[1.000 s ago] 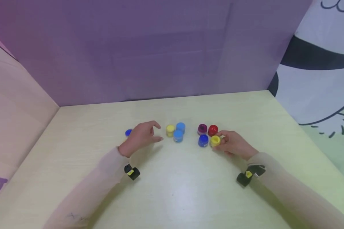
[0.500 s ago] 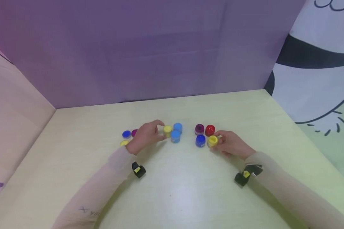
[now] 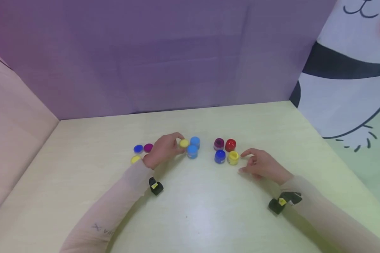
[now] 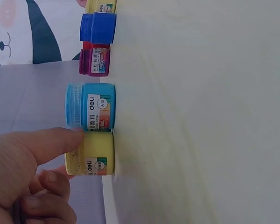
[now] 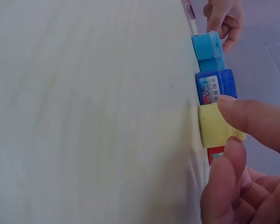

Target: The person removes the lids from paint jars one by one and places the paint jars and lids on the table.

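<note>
My left hand [image 3: 164,149] pinches the lid of a pale yellow paint jar [image 4: 99,151] between thumb and fingers. That jar stands upright beside two light blue paint jars [image 3: 192,151], one behind the other. To their right is a group of lidless paint jars: purple [image 3: 219,144], red [image 3: 230,144], dark blue [image 3: 220,156] and yellow [image 3: 233,158]. My right hand [image 3: 263,165] hovers just right of the yellow one, thumb and forefinger spread, holding nothing. In the right wrist view, the fingers overlap part of that yellow jar [image 5: 213,126].
Left of my left hand lie loose lids: a blue lid [image 3: 138,149], a purple lid [image 3: 148,148] and a yellow lid [image 3: 135,160]. The left wrist partly covers a red one. A purple panel [image 3: 177,63] stands along the back edge of the pale table [image 3: 190,207].
My left hand has moved right and taken hold of the pale yellow jar's lid, uncovering loose lids behind it. My right hand has let go of the open yellow jar and drawn back right.
</note>
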`<state>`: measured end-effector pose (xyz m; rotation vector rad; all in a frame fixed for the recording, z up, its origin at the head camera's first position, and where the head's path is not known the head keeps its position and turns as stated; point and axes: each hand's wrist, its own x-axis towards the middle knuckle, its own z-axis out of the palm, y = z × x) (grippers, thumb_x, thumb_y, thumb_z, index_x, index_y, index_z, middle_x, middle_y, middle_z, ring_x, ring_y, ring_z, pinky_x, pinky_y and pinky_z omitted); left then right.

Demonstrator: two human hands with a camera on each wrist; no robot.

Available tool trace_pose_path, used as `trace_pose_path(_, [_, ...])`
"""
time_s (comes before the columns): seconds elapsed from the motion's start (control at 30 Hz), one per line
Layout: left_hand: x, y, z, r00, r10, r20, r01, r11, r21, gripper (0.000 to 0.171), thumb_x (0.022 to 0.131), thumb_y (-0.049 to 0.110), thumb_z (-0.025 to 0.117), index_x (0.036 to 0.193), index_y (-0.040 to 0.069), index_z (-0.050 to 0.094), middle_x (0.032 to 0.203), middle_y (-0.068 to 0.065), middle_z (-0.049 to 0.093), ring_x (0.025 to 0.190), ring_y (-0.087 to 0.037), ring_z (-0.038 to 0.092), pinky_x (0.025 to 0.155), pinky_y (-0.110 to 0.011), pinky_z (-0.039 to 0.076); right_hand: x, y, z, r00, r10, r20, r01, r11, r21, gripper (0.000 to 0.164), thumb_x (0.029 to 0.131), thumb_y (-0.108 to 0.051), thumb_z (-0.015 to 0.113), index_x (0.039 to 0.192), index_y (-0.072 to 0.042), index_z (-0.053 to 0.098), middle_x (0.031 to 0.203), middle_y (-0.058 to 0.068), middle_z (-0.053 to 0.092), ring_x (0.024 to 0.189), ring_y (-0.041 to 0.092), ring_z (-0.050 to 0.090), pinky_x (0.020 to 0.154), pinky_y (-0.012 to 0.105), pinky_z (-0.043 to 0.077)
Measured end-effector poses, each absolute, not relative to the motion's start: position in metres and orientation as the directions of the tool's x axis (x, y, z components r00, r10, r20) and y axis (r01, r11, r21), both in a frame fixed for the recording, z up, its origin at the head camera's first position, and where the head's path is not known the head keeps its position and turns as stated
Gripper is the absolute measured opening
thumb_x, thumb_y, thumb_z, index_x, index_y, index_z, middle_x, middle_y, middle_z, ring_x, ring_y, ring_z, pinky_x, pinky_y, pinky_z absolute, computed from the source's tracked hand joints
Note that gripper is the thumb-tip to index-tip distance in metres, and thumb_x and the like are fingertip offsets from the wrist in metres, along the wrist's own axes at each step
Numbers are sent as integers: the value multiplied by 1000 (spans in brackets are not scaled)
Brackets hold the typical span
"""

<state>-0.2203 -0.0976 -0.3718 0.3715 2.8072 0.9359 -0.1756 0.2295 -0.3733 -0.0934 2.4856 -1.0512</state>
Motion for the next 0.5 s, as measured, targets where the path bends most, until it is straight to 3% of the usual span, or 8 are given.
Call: trace_pose_path(0.5, [-210, -106, -365, -968, 241, -71, 158, 804, 573, 38, 82, 34, 73, 112, 13, 61, 73, -3, 54, 65, -19, 48, 58, -29, 39, -169, 219, -357, -918, -249, -309, 57, 688, -723, 55, 82, -24, 73, 126, -3, 47, 80, 7, 57, 60, 18, 53, 53, 32, 50])
